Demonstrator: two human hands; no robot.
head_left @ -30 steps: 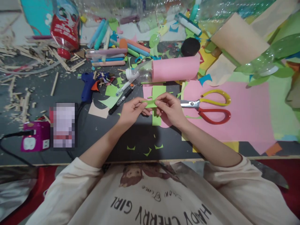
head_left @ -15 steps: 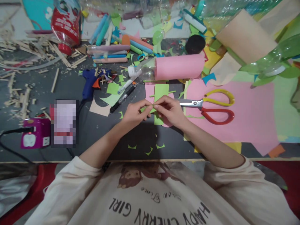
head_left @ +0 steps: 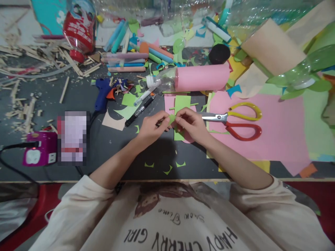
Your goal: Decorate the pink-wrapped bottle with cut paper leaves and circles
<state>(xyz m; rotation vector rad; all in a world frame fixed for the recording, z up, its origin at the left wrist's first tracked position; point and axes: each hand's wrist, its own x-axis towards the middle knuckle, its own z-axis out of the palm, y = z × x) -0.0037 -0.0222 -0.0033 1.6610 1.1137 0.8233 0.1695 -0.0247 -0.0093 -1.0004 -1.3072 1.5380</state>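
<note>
Between both hands is a small piece of green paper (head_left: 171,119), its shape partly covered by fingers. My left hand (head_left: 154,126) pinches it from the left, thumb on top. My right hand (head_left: 190,122) pinches its right side between thumb and index finger. Under my right hand lies a green paper strip (head_left: 180,101) on pink paper (head_left: 169,101). Just right of that hand, scissors (head_left: 220,118) with one yellow and one red handle rest on a large pink sheet (head_left: 280,129).
A plastic bottle wrapped in pink paper (head_left: 201,77) lies behind the hands. A blue glue gun (head_left: 102,93), a black pen (head_left: 140,111) and wood sticks (head_left: 64,90) are to the left. Green offcuts (head_left: 168,170) lie near the front edge. A purple box (head_left: 40,148) stands front left.
The small green paper has turned between my fingers and shows more of its face. Both hands stay nearly in place. The whole view has shifted slightly.
</note>
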